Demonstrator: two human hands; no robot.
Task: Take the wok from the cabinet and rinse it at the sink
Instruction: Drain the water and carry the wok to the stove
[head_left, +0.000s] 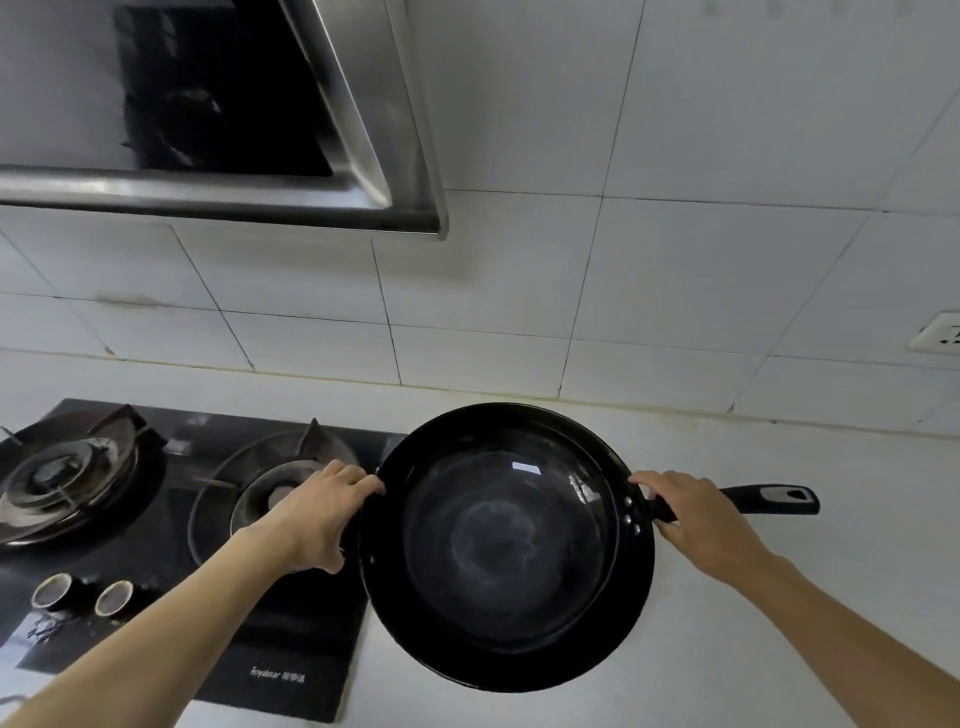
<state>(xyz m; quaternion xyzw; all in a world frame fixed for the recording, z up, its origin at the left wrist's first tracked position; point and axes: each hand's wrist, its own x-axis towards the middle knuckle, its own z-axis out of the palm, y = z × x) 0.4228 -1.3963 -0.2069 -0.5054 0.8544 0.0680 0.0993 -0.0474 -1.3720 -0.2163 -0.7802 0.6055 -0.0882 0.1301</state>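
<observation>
I have the black wok (506, 545) out and held level over the white countertop (779, 597), just right of the gas hob (218, 597). My left hand (317, 514) grips its far rim, my right hand (701, 525) clasps the long handle (769, 499). No sink in view, so carrying comes next. Hob reads "Royalstar"

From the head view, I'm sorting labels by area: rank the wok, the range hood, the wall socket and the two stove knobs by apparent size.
1. range hood, cropped by the frame
2. wok, nearer the camera, so the gap is unsure
3. wall socket, cropped, and the two stove knobs: look alike, not ranked
</observation>
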